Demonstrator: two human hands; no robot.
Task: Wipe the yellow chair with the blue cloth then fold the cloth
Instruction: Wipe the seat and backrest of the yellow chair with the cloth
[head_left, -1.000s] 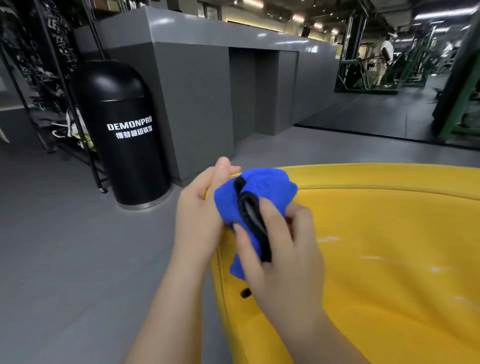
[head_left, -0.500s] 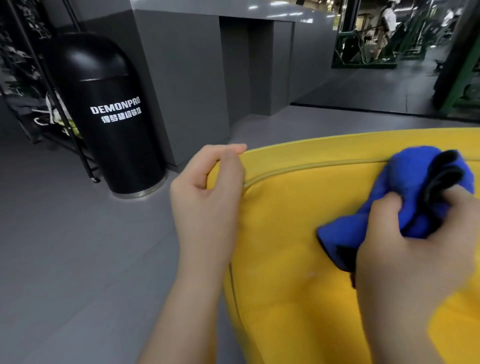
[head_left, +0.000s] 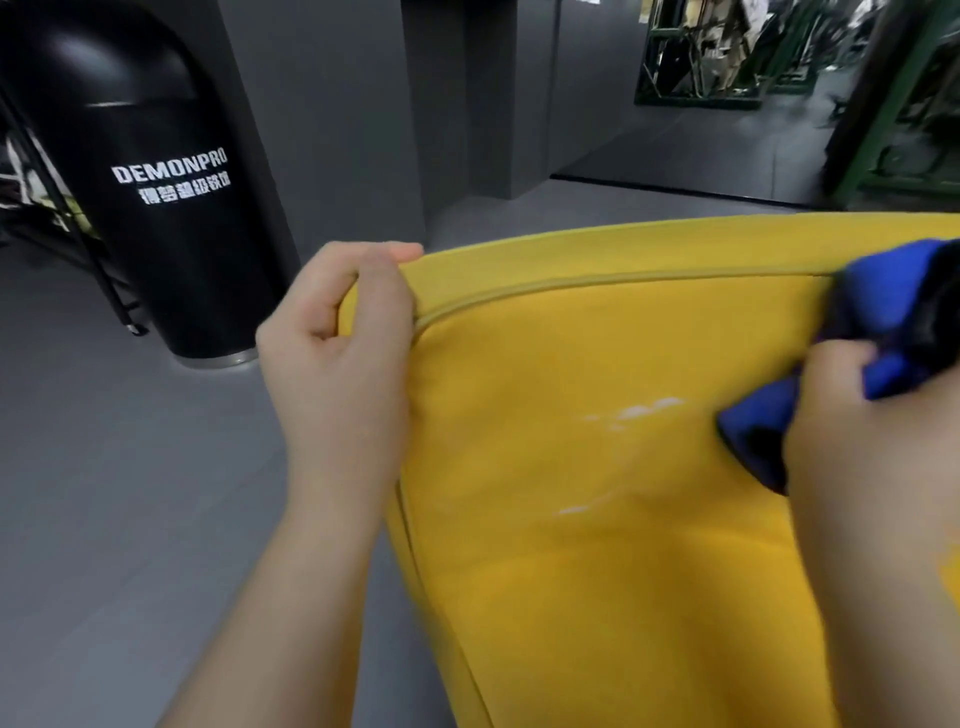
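at the right edge of the frame, the right hand (head_left: 857, 467) grips the bunched blue cloth (head_left: 893, 322) on the yellow chair (head_left: 597, 519). the left hand (head_left: 337, 374) holds the chair's corner. wiping looks unfinished; folding is left.

I count two hands at work, one left hand (head_left: 337, 364) and one right hand (head_left: 857, 447). There's one yellow chair (head_left: 597, 519), one blue cloth (head_left: 888, 296), one black domed bin (head_left: 156, 234) lettered DEMONPRO, and one black metal rack (head_left: 101, 270) beside it.
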